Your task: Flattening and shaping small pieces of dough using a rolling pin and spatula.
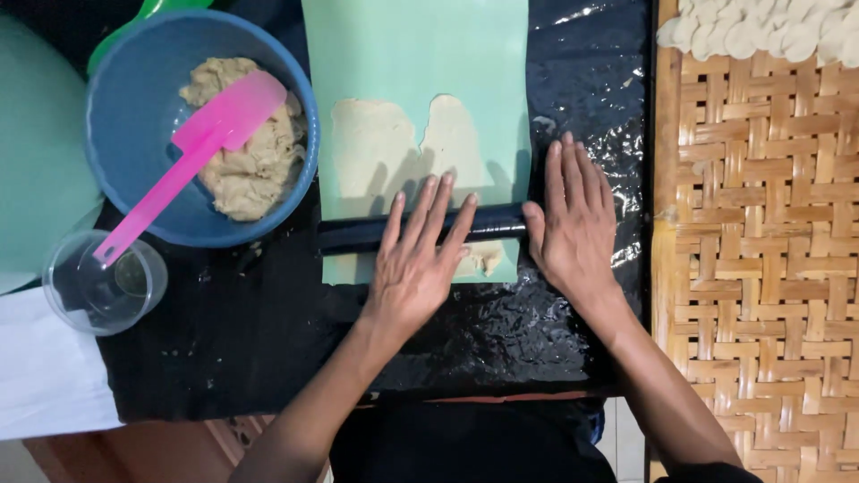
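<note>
on black plastic, rolling pin lies under both hands.

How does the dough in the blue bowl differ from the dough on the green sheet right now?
The dough in the bowl is a thick, rough, lumpy mound; the dough on the green sheet is pressed into a thin, smooth layer with a notched top edge. The bowl dough has a pink spatula resting on it; the sheet dough lies by the dark rolling pin under the left hand and right hand. Both share the same beige colour.
</note>
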